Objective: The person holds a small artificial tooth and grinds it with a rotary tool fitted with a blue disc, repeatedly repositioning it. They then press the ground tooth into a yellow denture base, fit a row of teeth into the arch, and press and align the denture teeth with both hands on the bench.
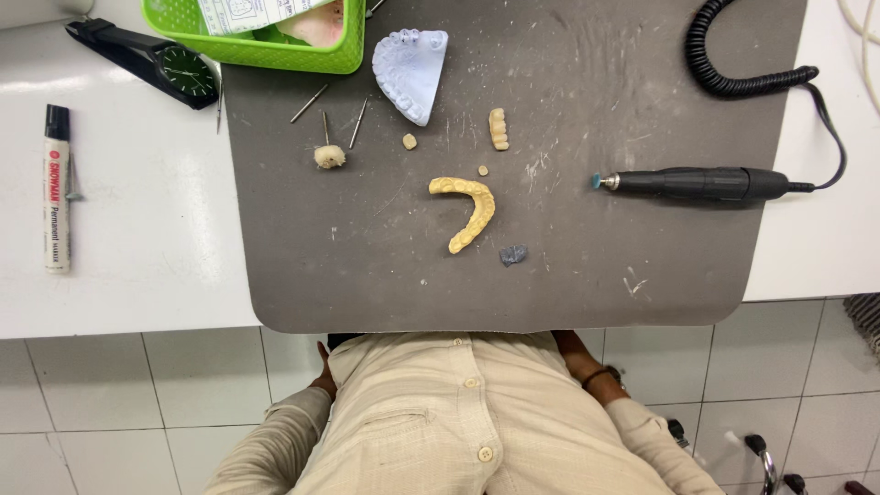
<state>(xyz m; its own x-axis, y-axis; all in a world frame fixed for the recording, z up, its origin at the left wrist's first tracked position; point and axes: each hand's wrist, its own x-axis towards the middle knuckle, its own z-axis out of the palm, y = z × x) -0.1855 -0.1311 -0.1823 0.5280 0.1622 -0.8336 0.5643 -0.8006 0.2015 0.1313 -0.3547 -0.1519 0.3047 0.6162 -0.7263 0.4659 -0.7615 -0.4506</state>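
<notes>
Hands stayed low, under the near edge of the grey mat [302,275], close to the person's shirt. Only a bit of the left hand [323,374] showed, and only the wrist of the right hand [587,367] with its dark band. The fingers were hidden, so I could not tell if they were open or shut, or if they held anything.

Nearest to both hands was the yellow arch [467,209], a curved row of teeth. It lay on the mat, near the middle, straight ahead of the body and well apart from both hands. Its curve was like a hook: one leg ran sideways at the far end, the other ran back toward the person. It sat about midway between the two hands, so neither hand was clearly nearer.

Counted around the arch:
- one short yellow tooth strip [498,128], beyond the arch
- two small yellow bits [409,141], also beyond it
- one pale blue tooth cast [412,71], farther off
- one small grey lump [513,254], just beside the arch's near tip
- one black drill [701,183] on its coiled cord, off to the arch's right, its blue tip pointing at the arch
- four thin burs [328,151], left of the arch, one with a fluffy head
- one green basket [257,46], one watch [170,64] and one marker [57,188], far left on the desk [137,247]
</notes>
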